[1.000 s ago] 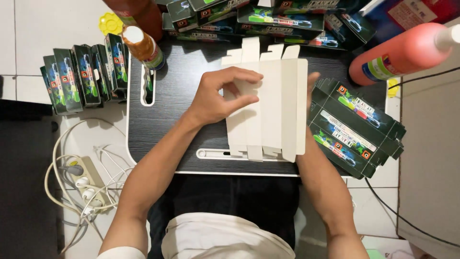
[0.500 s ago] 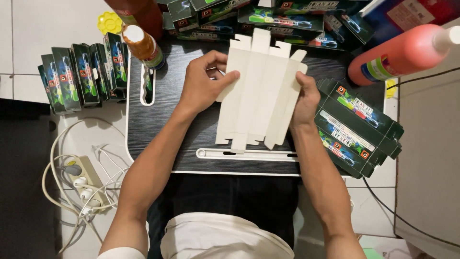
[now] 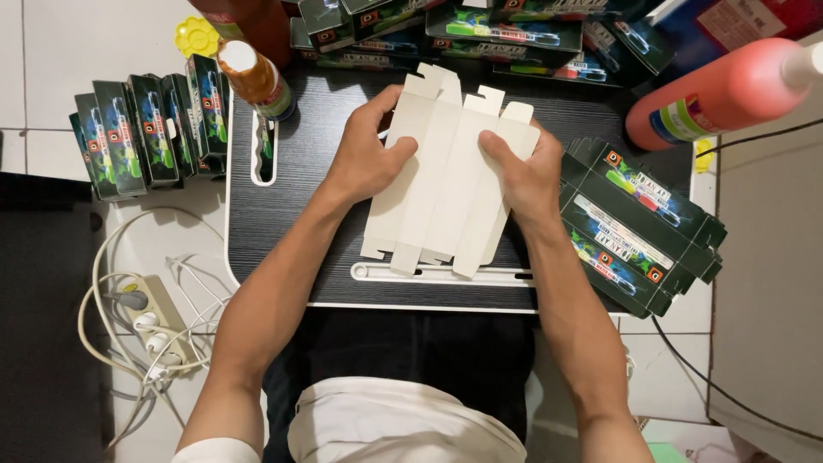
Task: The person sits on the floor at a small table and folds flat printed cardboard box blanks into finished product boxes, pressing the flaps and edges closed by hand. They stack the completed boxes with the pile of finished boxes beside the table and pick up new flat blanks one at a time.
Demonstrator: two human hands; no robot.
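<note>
A flat, unfolded cardboard box blank [image 3: 446, 180] lies white side up over the black lap table [image 3: 309, 214], tilted a little to the right. My left hand [image 3: 364, 154] grips its left edge with the thumb on top. At the blank's right edge, my right hand [image 3: 527, 167] holds it with the thumb pressed on a panel. Both hands keep it spread open.
A stack of flat dark printed box blanks [image 3: 639, 223] lies right of the table. Folded dark boxes stand in a row at the left [image 3: 146, 129] and at the back [image 3: 514, 21]. A pink bottle [image 3: 720, 90] lies at right, an orange bottle [image 3: 257, 77] stands at back left. A power strip with cables [image 3: 141, 321] is on the floor.
The blank was folded double in my hands a second ago. It has since been opened flat and tilted, with my left hand moving to its left edge.
</note>
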